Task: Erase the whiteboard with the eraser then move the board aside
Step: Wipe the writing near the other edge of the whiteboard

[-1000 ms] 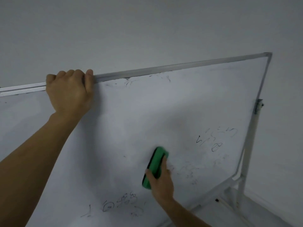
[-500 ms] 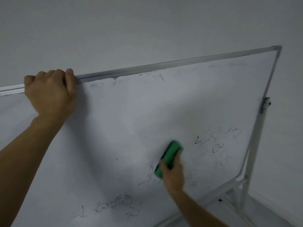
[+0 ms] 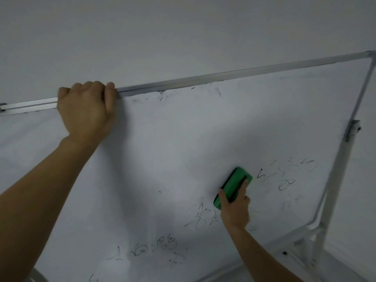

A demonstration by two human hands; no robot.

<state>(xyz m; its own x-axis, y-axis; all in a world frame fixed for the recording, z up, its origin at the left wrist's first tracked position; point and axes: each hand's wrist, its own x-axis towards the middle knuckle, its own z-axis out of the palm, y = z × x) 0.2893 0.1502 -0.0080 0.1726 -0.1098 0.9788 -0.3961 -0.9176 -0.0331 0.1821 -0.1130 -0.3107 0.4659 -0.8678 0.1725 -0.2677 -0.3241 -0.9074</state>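
A large whiteboard in a metal frame fills most of the view, tilted on its stand. Black marker scribbles remain at its right side, lower middle and bottom. My left hand grips the board's top frame edge, fingers curled over it. My right hand holds a green eraser flat against the board, just left of the right-hand scribbles.
The stand's white upright post and pivot bracket run down the board's right side. Its foot bars reach toward the floor at the lower right. A plain pale wall is behind the board.
My right hand has slid the eraser up and to the right across the board, uncovering scribbles below it. The left hand keeps its grip on the top edge.
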